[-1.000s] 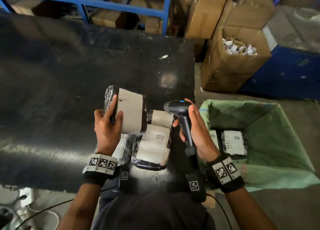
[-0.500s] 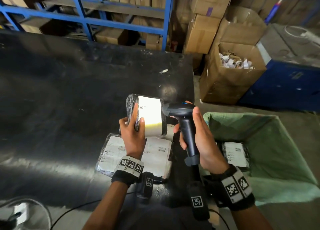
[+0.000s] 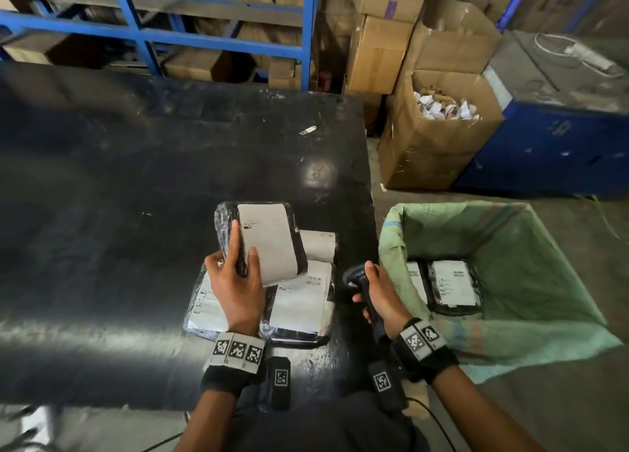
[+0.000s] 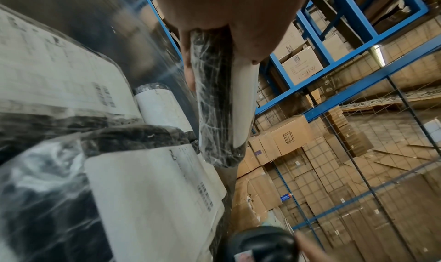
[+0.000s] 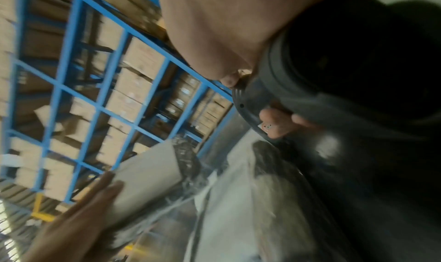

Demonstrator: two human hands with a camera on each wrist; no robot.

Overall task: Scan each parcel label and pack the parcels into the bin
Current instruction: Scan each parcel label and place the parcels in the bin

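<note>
My left hand grips a black plastic-wrapped parcel with a white label, held tilted above several more labelled parcels lying on the black table. In the left wrist view the held parcel shows edge-on between thumb and fingers. My right hand holds a black barcode scanner by its handle, low at the table's right edge beside the bin. In the right wrist view the scanner fills the right side. The green-lined bin holds two labelled parcels.
An open cardboard box with paper scraps stands behind the bin, next to a blue container. Blue shelving with cartons runs along the table's far side. A small white scrap lies on the table.
My right hand has lowered the scanner away from the held parcel, down toward the table's right edge. My left hand still holds the parcel, its label now turned up toward me.
</note>
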